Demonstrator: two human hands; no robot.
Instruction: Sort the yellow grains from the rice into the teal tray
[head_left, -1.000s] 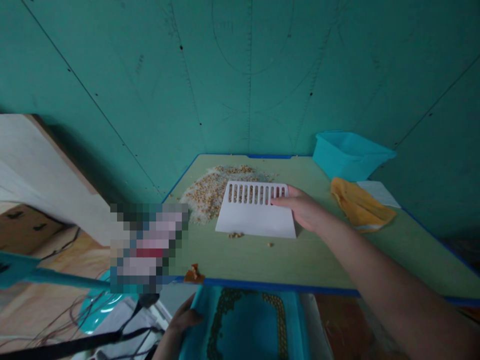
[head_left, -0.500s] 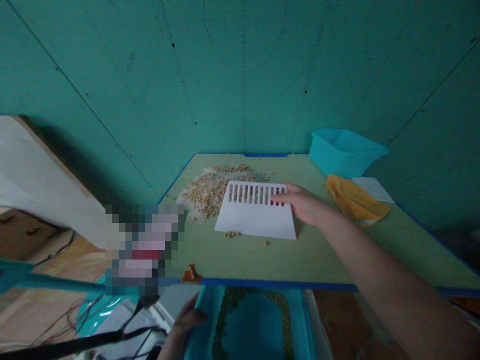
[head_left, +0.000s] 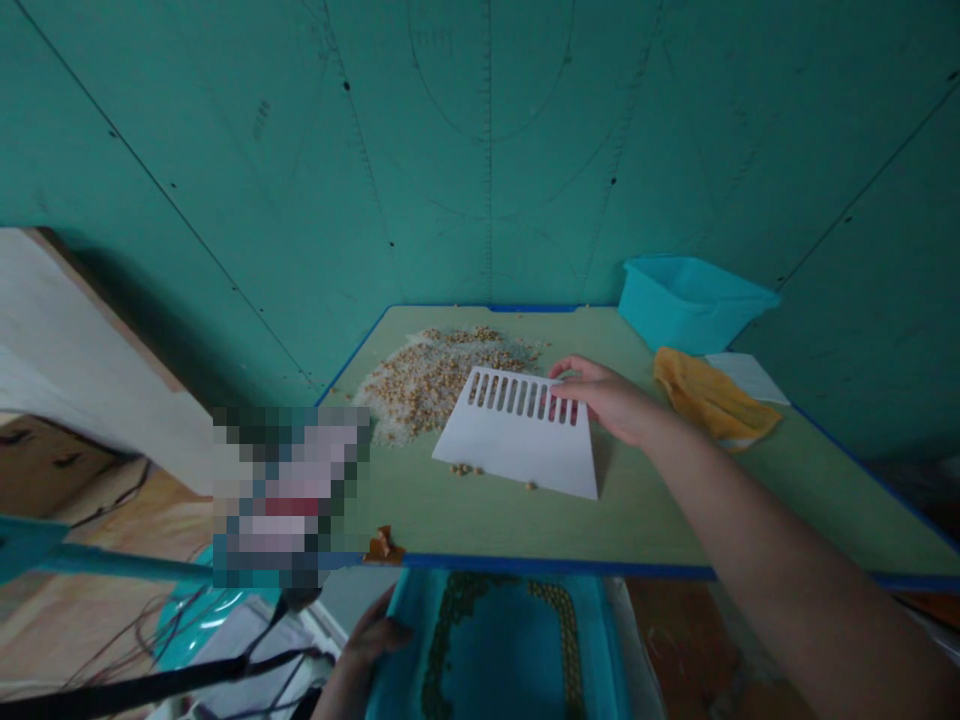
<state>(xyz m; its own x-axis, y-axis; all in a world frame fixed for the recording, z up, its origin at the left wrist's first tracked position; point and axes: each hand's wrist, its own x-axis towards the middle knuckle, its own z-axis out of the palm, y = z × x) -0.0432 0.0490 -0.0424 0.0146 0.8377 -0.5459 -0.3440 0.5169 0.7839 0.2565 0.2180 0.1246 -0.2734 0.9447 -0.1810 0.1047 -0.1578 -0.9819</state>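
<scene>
My right hand (head_left: 600, 397) pinches the slotted upper right edge of a white plastic scraper (head_left: 517, 440), which leans tilted on the pale green tabletop. A few loose beans (head_left: 465, 469) lie along its lower edge. Behind and left of it spreads a heap of tan beans mixed with white grains (head_left: 420, 385). Below the table's front edge, my left hand (head_left: 379, 635) grips the left rim of a blue tray (head_left: 510, 650). Inside the tray, beans line the sides. The fingers under that rim are partly hidden.
A turquoise bin (head_left: 694, 300) stands at the back right of the table (head_left: 480, 530), with a yellow cloth (head_left: 712, 395) and a white sheet (head_left: 750, 375) in front. A brown scrap (head_left: 382, 543) lies at the front left edge. A green wall (head_left: 487, 150) rises behind.
The scraper has turned slightly, its right end lower and nearer, and shifted a little right with my right hand. My left hand and the tray have hardly moved.
</scene>
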